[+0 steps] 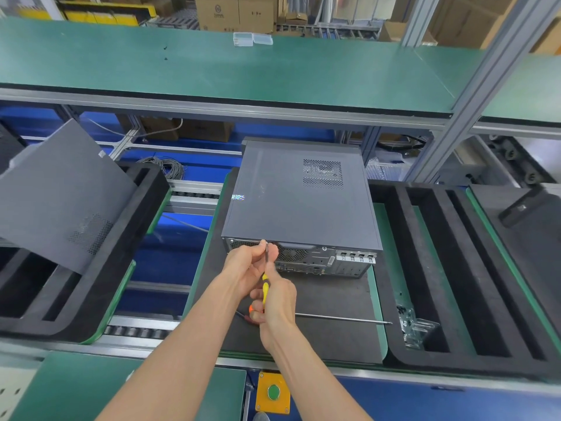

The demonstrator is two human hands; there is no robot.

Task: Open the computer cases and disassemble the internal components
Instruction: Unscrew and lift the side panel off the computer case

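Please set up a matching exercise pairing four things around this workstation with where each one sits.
Things:
1. dark grey closed computer case
2. long thin metal rod
3. two small clear plastic boxes
4. detached grey perforated side panel

Places:
A. on the upper green shelf
B. leaning on the black foam tray at the left
C. on the centre black mat, rear ports facing the person
D. lying on the mat, right of the hands

Pairs: 1-C, 2-D, 3-A, 4-B

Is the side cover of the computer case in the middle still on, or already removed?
Still on. The grey cover lies flat over the computer case, no internals showing, while a screwdriver meets its rear edge.
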